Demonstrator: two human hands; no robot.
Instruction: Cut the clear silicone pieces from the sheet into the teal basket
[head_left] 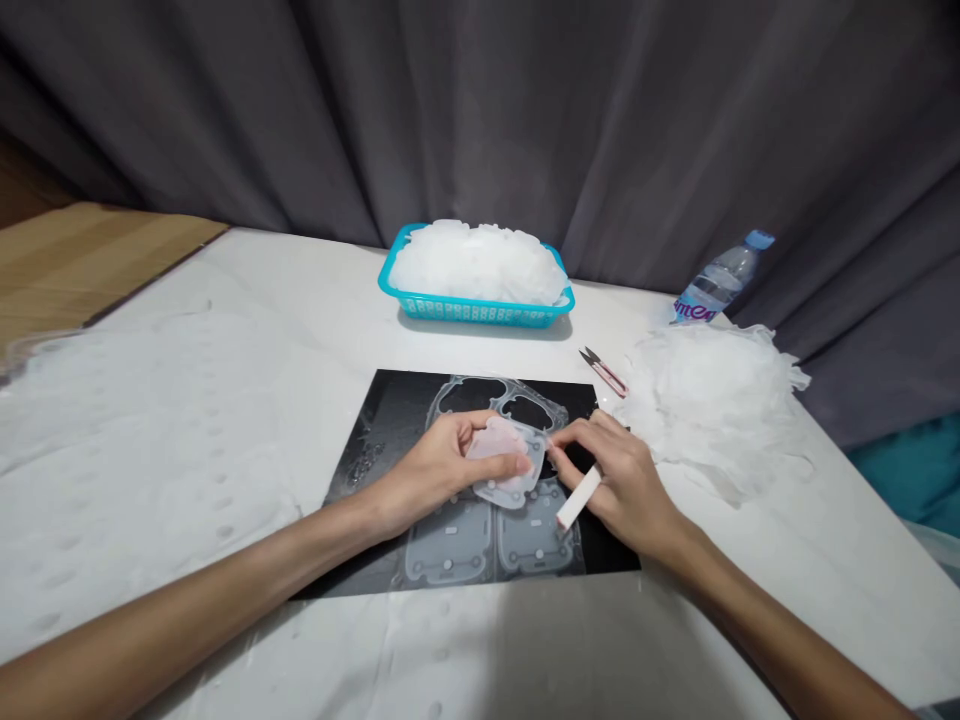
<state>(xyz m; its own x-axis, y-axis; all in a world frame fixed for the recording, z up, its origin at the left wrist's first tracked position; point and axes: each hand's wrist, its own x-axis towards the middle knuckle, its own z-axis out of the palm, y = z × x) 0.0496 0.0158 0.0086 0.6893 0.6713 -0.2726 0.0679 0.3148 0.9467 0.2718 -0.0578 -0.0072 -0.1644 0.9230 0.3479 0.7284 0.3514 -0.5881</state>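
Between the thumb and fingers of my left hand is a translucent, rounded-square moulded piece, tilted above the board. My right hand is closed around a flat white stick-like handle that points down and toward me; the tool's other end is hidden in the hand. Its thumb and forefinger pinch at the piece's right edge. Beneath both hands lies a black board. On it rests a translucent moulded sheet, with similar pieces in its near part and cut-out openings in its far part.
A blue basket heaped with white translucent pieces stands at the back. Small thread snips lie right of the board, beside a pile of translucent scraps. Behind that is a water bottle. Translucent sheets spread across the left.
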